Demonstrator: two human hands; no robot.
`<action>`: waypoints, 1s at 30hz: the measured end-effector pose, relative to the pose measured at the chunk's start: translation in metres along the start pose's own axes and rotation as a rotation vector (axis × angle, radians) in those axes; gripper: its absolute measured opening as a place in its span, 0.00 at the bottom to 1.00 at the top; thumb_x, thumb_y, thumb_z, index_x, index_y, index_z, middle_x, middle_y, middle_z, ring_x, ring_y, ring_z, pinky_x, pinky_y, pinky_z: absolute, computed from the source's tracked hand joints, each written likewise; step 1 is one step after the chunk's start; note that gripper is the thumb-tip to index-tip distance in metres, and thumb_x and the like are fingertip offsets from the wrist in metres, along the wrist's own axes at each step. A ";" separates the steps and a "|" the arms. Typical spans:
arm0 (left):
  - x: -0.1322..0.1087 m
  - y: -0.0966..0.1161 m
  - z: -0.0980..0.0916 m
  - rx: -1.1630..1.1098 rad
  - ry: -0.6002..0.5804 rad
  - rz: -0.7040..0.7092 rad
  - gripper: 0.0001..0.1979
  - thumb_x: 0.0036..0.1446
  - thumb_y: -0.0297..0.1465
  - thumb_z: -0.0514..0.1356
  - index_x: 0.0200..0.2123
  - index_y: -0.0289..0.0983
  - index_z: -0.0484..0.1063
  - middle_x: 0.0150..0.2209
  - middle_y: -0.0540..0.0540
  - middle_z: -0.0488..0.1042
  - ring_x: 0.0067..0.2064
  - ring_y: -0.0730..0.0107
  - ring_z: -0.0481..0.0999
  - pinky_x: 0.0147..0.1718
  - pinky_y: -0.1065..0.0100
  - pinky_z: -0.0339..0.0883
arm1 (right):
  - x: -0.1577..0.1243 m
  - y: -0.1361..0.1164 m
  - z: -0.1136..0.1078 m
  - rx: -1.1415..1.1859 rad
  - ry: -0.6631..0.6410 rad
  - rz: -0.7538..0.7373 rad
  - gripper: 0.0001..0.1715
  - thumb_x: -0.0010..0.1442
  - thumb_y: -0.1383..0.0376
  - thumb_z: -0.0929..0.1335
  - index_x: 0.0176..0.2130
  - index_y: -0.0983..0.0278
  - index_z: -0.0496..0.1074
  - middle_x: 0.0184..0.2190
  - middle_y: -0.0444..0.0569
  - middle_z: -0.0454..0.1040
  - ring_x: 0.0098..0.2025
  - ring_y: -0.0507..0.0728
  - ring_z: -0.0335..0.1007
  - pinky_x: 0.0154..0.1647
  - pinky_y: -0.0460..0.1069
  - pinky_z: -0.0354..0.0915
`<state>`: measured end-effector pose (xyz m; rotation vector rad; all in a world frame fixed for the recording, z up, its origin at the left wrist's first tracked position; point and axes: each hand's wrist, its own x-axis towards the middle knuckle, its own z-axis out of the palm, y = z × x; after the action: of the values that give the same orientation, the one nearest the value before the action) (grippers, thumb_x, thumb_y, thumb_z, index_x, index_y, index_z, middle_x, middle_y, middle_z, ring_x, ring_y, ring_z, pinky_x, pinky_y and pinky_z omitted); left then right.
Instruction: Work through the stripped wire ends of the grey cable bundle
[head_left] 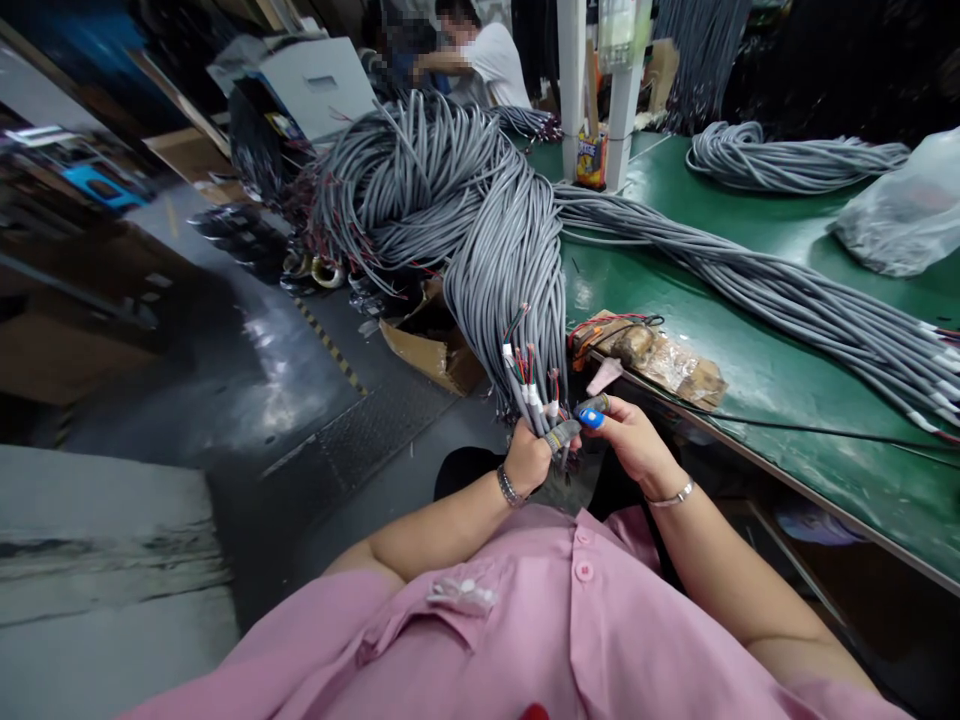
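Green tabletop fills the right side of this workshop, and at its left edge a thick bundle of grey cables hangs down toward the seated person's lap. Near the bundle's lower end, the left hand is closed around a few cable ends — they point upward and show white bands and thin red, green and black wires. Just beside it, the right hand has its thumb, with a blue cover, and a wrapped finger near each other; I cannot tell whether something is pinched between them. Close to this hand, on the table's edge, lies a wooden block partly covered with clear tape. More cables run across the table, below a clear plastic bag. Behind the bundle, a co-worker in white bends forward.
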<state>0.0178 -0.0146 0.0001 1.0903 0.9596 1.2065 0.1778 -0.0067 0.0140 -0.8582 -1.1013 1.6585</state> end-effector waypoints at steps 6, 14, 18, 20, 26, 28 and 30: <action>0.004 0.014 -0.007 0.268 -0.232 -0.171 0.15 0.44 0.38 0.70 0.28 0.31 0.75 0.23 0.45 0.77 0.24 0.68 0.75 0.23 0.70 0.67 | -0.002 -0.003 0.003 -0.092 -0.032 0.011 0.14 0.52 0.56 0.74 0.28 0.63 0.73 0.21 0.43 0.74 0.22 0.53 0.68 0.29 0.49 0.66; 0.006 0.011 -0.008 0.173 -0.117 -0.155 0.17 0.46 0.41 0.68 0.24 0.32 0.74 0.22 0.44 0.76 0.23 0.69 0.74 0.22 0.70 0.67 | -0.007 0.012 -0.021 -0.116 0.121 -0.023 0.15 0.54 0.54 0.73 0.37 0.62 0.76 0.32 0.46 0.77 0.31 0.52 0.70 0.36 0.48 0.67; 0.007 0.004 -0.003 0.047 -0.018 -0.102 0.18 0.48 0.42 0.67 0.23 0.32 0.74 0.22 0.43 0.76 0.23 0.69 0.74 0.23 0.70 0.68 | -0.013 0.023 -0.015 -0.013 0.159 0.010 0.17 0.50 0.57 0.76 0.40 0.61 0.76 0.34 0.46 0.76 0.32 0.51 0.69 0.34 0.47 0.66; 0.008 0.001 -0.003 0.041 -0.017 -0.083 0.17 0.49 0.42 0.67 0.23 0.32 0.74 0.22 0.44 0.76 0.23 0.69 0.74 0.23 0.69 0.68 | -0.014 0.028 -0.003 0.047 0.236 -0.041 0.14 0.52 0.57 0.75 0.37 0.61 0.75 0.30 0.44 0.75 0.29 0.51 0.67 0.31 0.46 0.65; 0.004 0.006 -0.009 0.136 -0.158 -0.149 0.15 0.43 0.38 0.71 0.24 0.32 0.74 0.22 0.46 0.75 0.23 0.69 0.75 0.24 0.69 0.69 | -0.003 0.019 0.012 0.051 0.217 -0.084 0.11 0.53 0.57 0.74 0.31 0.61 0.73 0.22 0.42 0.71 0.23 0.50 0.63 0.26 0.47 0.61; 0.002 0.007 -0.010 0.144 -0.168 -0.167 0.16 0.40 0.37 0.72 0.24 0.32 0.73 0.22 0.48 0.74 0.23 0.69 0.75 0.23 0.69 0.70 | 0.003 0.013 0.009 0.009 0.189 -0.097 0.11 0.52 0.58 0.74 0.30 0.62 0.73 0.23 0.41 0.70 0.23 0.49 0.62 0.25 0.46 0.60; 0.001 0.006 -0.011 0.130 -0.116 -0.144 0.15 0.42 0.38 0.72 0.24 0.33 0.73 0.21 0.48 0.74 0.23 0.68 0.75 0.24 0.69 0.70 | 0.006 0.012 0.005 -0.008 0.199 -0.114 0.11 0.52 0.59 0.74 0.30 0.62 0.72 0.23 0.41 0.69 0.24 0.49 0.61 0.27 0.45 0.60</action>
<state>0.0056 -0.0122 0.0037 1.1599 1.0195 0.9641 0.1678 -0.0041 0.0042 -0.9270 -1.0007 1.4427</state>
